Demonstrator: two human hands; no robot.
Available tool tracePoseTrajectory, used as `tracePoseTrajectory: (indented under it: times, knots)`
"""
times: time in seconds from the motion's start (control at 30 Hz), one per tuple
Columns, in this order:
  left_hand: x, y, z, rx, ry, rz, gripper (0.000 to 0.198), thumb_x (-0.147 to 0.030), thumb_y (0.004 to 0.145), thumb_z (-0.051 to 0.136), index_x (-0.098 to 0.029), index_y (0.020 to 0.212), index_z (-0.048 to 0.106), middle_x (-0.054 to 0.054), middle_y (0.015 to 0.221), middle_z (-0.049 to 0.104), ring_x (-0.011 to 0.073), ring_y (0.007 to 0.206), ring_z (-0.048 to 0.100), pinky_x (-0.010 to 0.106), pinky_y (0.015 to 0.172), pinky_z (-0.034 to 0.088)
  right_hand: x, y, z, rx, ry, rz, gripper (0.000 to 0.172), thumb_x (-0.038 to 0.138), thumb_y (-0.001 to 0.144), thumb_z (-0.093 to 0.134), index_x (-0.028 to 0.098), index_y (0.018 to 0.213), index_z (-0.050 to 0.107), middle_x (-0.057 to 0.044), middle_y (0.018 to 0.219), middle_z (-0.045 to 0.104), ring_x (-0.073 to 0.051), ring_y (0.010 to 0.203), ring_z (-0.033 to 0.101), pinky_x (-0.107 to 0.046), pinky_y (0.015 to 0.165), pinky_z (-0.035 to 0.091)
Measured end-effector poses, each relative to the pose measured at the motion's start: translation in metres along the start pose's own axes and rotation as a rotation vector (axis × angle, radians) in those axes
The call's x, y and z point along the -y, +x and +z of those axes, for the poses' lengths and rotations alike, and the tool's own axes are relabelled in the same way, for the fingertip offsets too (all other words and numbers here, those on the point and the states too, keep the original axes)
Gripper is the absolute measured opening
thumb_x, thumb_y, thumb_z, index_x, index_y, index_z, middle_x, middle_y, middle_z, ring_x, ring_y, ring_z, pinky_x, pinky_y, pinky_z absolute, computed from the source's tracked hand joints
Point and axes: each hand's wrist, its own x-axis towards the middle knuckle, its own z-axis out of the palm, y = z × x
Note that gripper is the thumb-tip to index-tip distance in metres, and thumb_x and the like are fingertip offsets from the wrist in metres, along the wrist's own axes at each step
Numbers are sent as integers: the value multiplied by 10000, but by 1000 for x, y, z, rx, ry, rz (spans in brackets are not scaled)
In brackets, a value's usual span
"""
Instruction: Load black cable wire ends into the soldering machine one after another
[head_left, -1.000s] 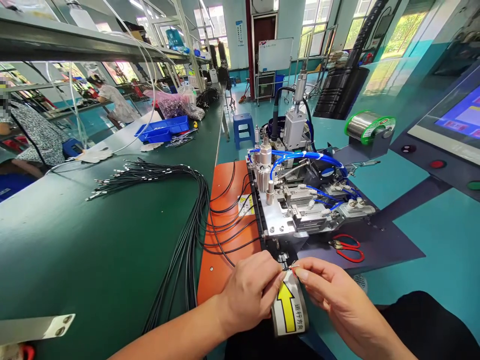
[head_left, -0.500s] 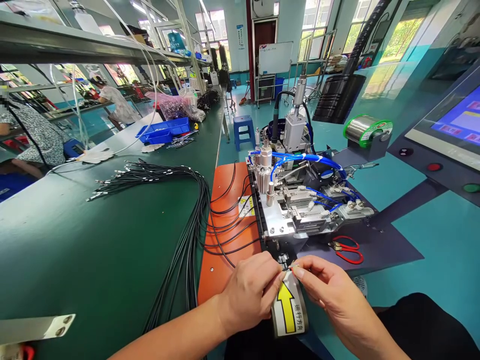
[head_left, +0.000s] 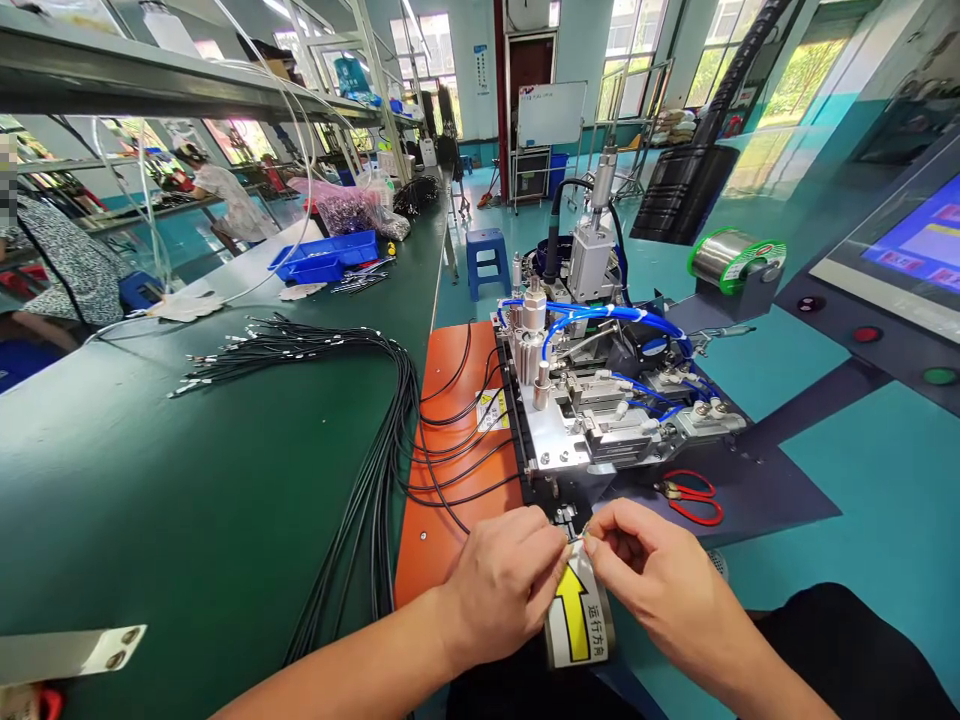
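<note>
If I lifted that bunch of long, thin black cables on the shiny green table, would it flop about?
Probably, yes: the black cable bunch curves round in a bend on the green table. It might tangle, since parts of it stray separately across the flat orange board. It may splay too, because one end already fans out.

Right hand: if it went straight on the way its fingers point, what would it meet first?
Probably the left hand, just across from the right hand; the exact gap is unclear.

The cables are black, the plate orange (its neighbouring arrow yellow).
</note>
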Motion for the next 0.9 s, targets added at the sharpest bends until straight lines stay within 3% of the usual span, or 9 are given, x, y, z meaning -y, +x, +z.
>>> tracePoseTrajectory:
  times: [0.13,0.2,0.27,0.4,0.53,0.9]
  knots:
    - [0,-1,0,-27,-7,-2,217,-190,962,464,-175,749,502,18,703,499,139,625,446,300,555,313,1,-2,8,-127,-131,-174,176,282,913,529,211,759,574,2,730,548,-142,622,511,-270,594,401]
    - [0,-1,0,-31,-28,-32,202,-193,965,465,-171,774,526,23,713,512,141,642,470,291,571,340,-1,-3,6,-108,-39,-110,175,317,912,549,208,789,610,-6,745,574,-145,633,525,-270,594,410]
    - [-1,0,0,-32,-46,-52,186,-197,968,463,-167,807,552,29,728,528,144,657,489,286,590,365,-5,-3,-1,-54,143,46,210,391,913,570,202,875,652,-8,734,582,-144,626,519,-259,555,400]
    - [-1,0,-1,-32,-64,-51,187,-193,967,456,-164,822,571,37,731,540,147,656,495,282,593,373,-14,-2,-12,5,449,284,405,546,899,581,167,1025,655,43,602,433,-111,536,360,-241,466,265]
    - [-1,0,-1,-22,-75,-65,180,-188,968,461,-160,833,576,38,736,543,149,666,498,283,603,368,-15,0,-8,77,560,286,393,554,910,581,174,995,639,67,594,363,-99,554,269,-246,486,194]
    - [0,-1,0,-9,-69,-69,182,-204,969,463,-163,839,582,36,734,549,147,661,501,280,593,365,-13,5,2,100,529,270,388,555,919,563,179,826,590,76,566,346,-95,541,255,-241,491,184]
